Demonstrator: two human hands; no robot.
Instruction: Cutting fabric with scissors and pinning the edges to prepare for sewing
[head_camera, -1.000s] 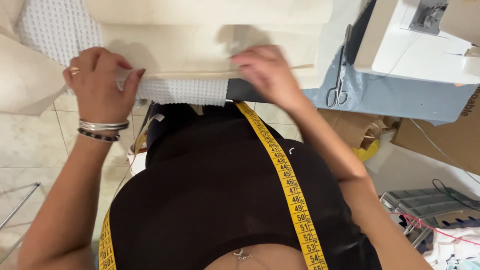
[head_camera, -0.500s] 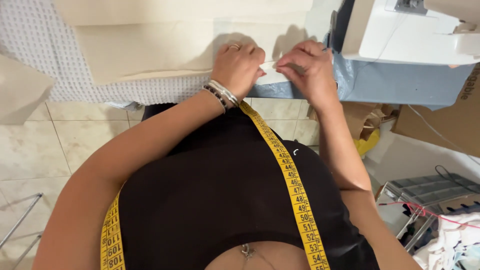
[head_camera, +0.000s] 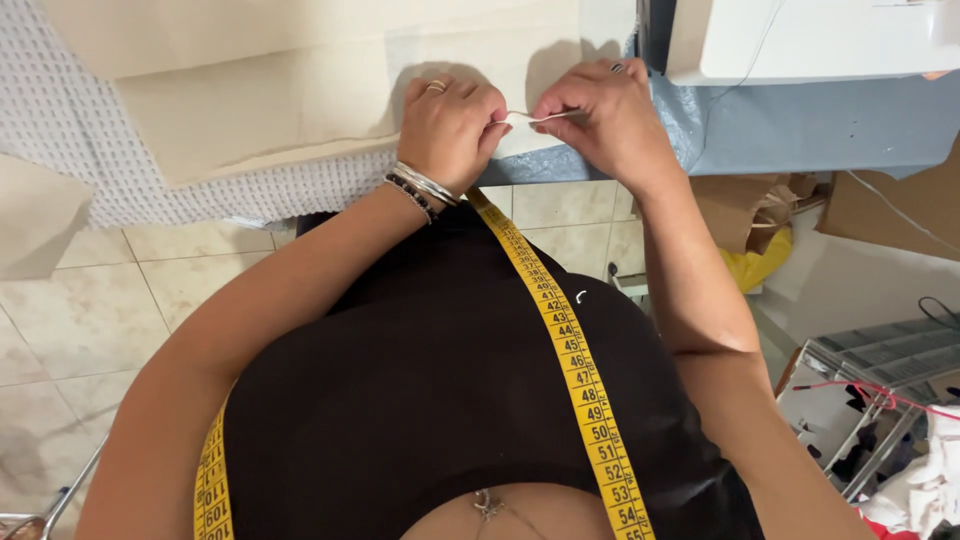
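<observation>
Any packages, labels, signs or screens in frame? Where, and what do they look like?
No screens or signs.
Tape measure: yellow strip with black printed markings, draped round the neck, down over the black top.
Cardboard: brown sheet, right side below the blue-grey table edge.
Crumpled brown paper: under the table, right of the right hand's forearm, above a yellow bag.

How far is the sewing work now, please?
Done: the cream fabric lies folded flat on the table. In hand: the left hand and the right hand pinch a thin white strip between them. Left: the strip is not yet at the sewing machine.
</observation>
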